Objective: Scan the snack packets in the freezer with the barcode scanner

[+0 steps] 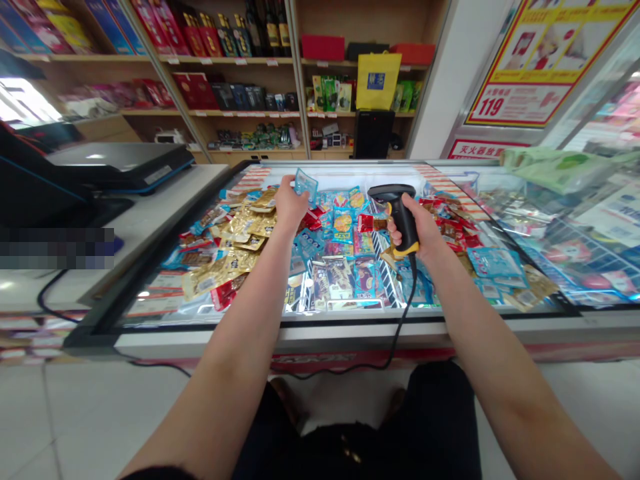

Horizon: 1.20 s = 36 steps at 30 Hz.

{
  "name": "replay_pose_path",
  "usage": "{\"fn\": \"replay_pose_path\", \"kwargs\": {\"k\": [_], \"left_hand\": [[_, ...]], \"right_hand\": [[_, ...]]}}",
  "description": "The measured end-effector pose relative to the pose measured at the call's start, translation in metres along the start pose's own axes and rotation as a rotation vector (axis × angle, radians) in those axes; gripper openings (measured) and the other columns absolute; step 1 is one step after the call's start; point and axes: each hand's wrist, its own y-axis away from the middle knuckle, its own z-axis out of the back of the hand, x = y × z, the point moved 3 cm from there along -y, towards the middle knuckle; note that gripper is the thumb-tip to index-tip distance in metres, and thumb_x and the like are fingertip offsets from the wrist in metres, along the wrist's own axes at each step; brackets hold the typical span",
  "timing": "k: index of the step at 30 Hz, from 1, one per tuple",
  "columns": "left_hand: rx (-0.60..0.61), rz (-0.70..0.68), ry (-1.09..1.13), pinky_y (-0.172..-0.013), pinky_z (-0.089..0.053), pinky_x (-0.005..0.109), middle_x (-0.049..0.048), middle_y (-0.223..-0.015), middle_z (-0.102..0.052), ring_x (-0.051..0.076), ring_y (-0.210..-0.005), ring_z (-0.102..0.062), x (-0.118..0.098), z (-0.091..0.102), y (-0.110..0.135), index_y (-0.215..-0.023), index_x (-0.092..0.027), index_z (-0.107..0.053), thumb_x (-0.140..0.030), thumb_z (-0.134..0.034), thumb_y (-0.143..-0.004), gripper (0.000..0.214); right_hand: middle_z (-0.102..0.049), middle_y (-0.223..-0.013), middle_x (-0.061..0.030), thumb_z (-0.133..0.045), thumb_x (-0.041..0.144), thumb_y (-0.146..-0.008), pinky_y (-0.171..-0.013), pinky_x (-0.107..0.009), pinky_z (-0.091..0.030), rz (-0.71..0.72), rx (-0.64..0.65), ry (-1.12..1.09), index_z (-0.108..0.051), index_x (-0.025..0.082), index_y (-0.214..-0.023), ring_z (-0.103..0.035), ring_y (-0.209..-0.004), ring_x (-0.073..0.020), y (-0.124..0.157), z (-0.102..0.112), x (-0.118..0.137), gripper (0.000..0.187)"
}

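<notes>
A small blue snack packet (306, 187) is pinched in my left hand (291, 205), above the glass lid at the far side. My right hand (419, 223) is wrapped round the grip of a black and yellow barcode scanner (403, 217), its head pointing left. From the scanner a black cable (406, 313) hangs down over the front edge. Gold snack packets (245, 230) lie heaped on the glass left of my hands. On the right are red packets (453, 227) and blue packets (495, 262). Under the glass, ice cream packets (339, 277) sit in wire baskets.
The chest freezer (360, 333) spans the space before me. On the counter at left stands a flat scale (120, 163). Shelves (235, 60) with boxes and bottles line the back, with a yellow bag (379, 81). A pale green bag (555, 170) lies at right.
</notes>
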Motion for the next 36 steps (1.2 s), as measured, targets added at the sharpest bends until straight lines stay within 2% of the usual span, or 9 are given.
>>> {"fn": "replay_pose_path", "kwargs": {"k": [2,4,8,14,18,23,29,32,36], "left_hand": [[-0.017,-0.004,-0.127,-0.097,-0.044,0.038,0.0131,-0.118,-0.063,0.027,-0.109,-0.059,0.008,0.013,-0.004,-0.128,-0.016,-0.053,-0.017,-0.058,-0.076,0.052],[0.01,-0.014,-0.28,-0.101,-0.039,0.046,0.0151,-0.131,-0.055,0.033,-0.121,-0.05,0.015,0.019,-0.003,-0.123,-0.02,-0.059,-0.022,-0.06,-0.076,0.048],[0.076,-0.066,-0.439,-0.106,-0.027,0.056,0.0145,-0.125,-0.058,0.038,-0.123,-0.044,0.02,0.017,0.002,-0.106,-0.023,-0.07,-0.033,-0.055,-0.079,0.033],[0.05,-0.147,-0.439,-0.113,-0.013,0.057,0.0163,-0.128,-0.057,0.038,-0.128,-0.04,0.005,0.013,0.012,-0.111,-0.018,-0.07,-0.035,-0.053,-0.08,0.039],[0.12,-0.233,-0.393,-0.114,-0.019,0.052,0.0123,-0.123,-0.061,0.035,-0.125,-0.046,-0.019,-0.005,0.026,-0.112,-0.022,-0.069,-0.033,-0.056,-0.08,0.036],[0.351,-0.361,-0.299,-0.103,-0.037,0.045,0.0123,-0.12,-0.065,0.032,-0.116,-0.055,-0.059,-0.048,0.051,-0.115,-0.021,-0.068,-0.039,-0.057,-0.084,0.038],[0.599,-0.356,-0.313,-0.09,-0.047,0.044,0.018,-0.118,-0.063,0.036,-0.113,-0.057,-0.086,-0.088,0.076,-0.111,-0.017,-0.065,-0.054,-0.059,-0.082,0.047],[0.556,-0.314,-0.315,-0.091,-0.047,0.041,0.0174,-0.119,-0.062,0.034,-0.114,-0.056,-0.087,-0.092,0.077,-0.112,-0.017,-0.062,-0.05,-0.068,-0.077,0.049],[0.481,-0.228,-0.186,-0.083,-0.048,0.032,0.0089,-0.103,-0.068,0.024,-0.097,-0.063,-0.078,-0.085,0.069,-0.106,-0.019,-0.062,-0.035,-0.076,-0.07,0.042]], "right_hand": [[-0.058,-0.052,-0.0003,-0.046,0.055,-0.094,-0.033,-0.02,-0.038,0.003,-0.012,0.002,-0.055,0.019,-0.081,-0.047,-0.036,-0.0096,0.0,0.0,0.001,0.039],[-0.057,-0.052,-0.0003,-0.047,0.056,-0.094,-0.033,-0.02,-0.038,-0.001,-0.022,0.007,-0.055,0.019,-0.08,-0.047,-0.036,-0.0096,-0.001,0.0,0.001,0.04],[-0.058,-0.052,-0.0006,-0.048,0.057,-0.092,-0.034,-0.02,-0.039,0.0,-0.03,0.021,-0.056,0.019,-0.08,-0.048,-0.037,-0.01,-0.002,0.002,0.0,0.041],[-0.059,-0.053,-0.001,-0.046,0.055,-0.094,-0.034,-0.02,-0.04,-0.009,-0.03,0.008,-0.058,0.019,-0.084,-0.049,-0.037,-0.0103,-0.004,0.008,-0.001,0.04],[-0.059,-0.052,-0.0007,-0.048,0.056,-0.093,-0.033,-0.019,-0.039,-0.006,-0.033,0.019,-0.058,0.019,-0.086,-0.049,-0.036,-0.0103,-0.004,0.011,0.002,0.039],[-0.058,-0.051,-0.0015,-0.05,0.055,-0.093,-0.032,-0.02,-0.039,-0.007,-0.05,0.024,-0.06,0.018,-0.089,-0.049,-0.035,-0.0108,-0.002,0.021,0.009,0.039],[-0.058,-0.05,-0.0005,-0.052,0.056,-0.091,-0.03,-0.021,-0.04,0.016,-0.108,0.018,-0.061,0.017,-0.092,-0.048,-0.034,-0.0113,0.003,0.036,0.018,0.04],[-0.058,-0.051,-0.0007,-0.049,0.051,-0.095,-0.031,-0.022,-0.04,0.03,-0.125,0.031,-0.061,0.016,-0.091,-0.048,-0.034,-0.0113,0.004,0.043,0.021,0.037],[-0.058,-0.051,-0.0014,-0.048,0.05,-0.095,-0.031,-0.021,-0.041,0.034,-0.122,0.041,-0.061,0.016,-0.089,-0.049,-0.034,-0.0113,0.002,0.048,0.021,0.037]]}}
